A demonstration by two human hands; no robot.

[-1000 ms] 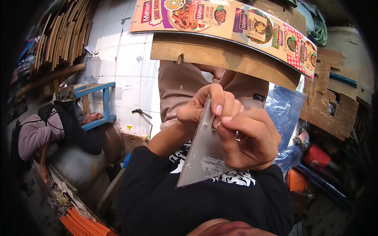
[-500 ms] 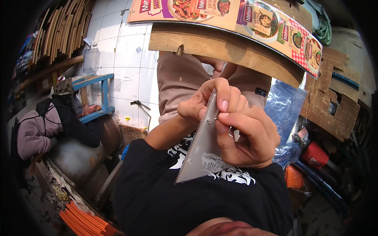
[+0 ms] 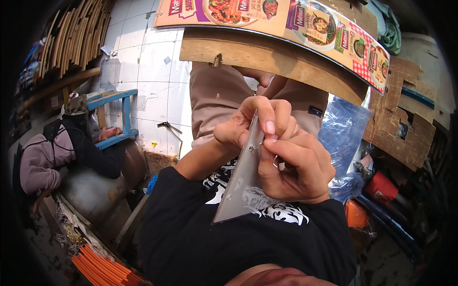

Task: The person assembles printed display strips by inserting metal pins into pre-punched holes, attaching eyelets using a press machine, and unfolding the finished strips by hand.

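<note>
- The left hand (image 3: 255,121) grips a thin grey panel (image 3: 247,176) near its upper end, the thumb on the left side and the curled fingers on the other.
- The panel is held up in front of the person's chest, tilted nearly edge-on to the view, with a pointed corner toward the lower left.
- The right hand (image 3: 299,167) is closed, pinching a small bent metal wire (image 3: 276,163) between thumb and forefinger, just beside the left fingertips.
- One end of the wire reaches a small hole near the panel's upper part; whether it passes through, I cannot tell.
- The person wears a black shirt (image 3: 191,229) with a white print, and brown trousers (image 3: 217,102).
- Beyond the hands, a wooden desk (image 3: 267,55) carries a long printed sheet (image 3: 279,18) with pictures of food.
- To the left, a blue frame (image 3: 126,112) stands near white floor tiles (image 3: 155,83), on which a small black tool (image 3: 165,125) lies.
- To the right are a clear plastic sheet (image 3: 341,124), a brown board (image 3: 391,136) with cut-outs and a red object (image 3: 383,188).
</note>
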